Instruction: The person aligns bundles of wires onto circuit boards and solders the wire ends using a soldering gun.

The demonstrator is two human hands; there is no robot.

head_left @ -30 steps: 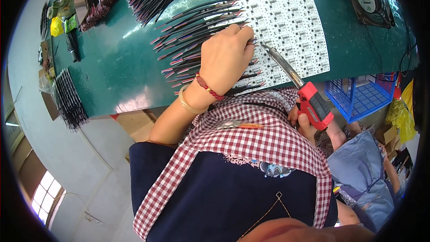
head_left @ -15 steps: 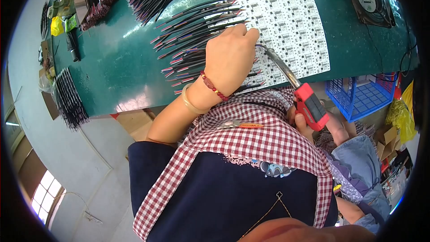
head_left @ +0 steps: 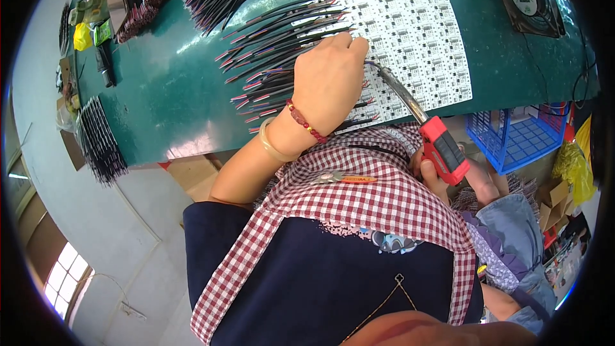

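One white gridded circuit panel lies at the green table's near edge. The left hand pinches one thin wire; the right hand grips one red-handled soldering iron.

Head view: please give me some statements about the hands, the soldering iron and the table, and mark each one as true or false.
1. The right hand holds a soldering iron with a red handle. True.
2. The left hand rests on the white circuit panel among black wires. True.
3. The table top is bright yellow. False: it is dark green.
4. The left wrist is bare. False: it wears a red bead bracelet and a pale bangle.
5. A blue plastic basket stands on the white panel. False: it sits below the table edge, at the right.
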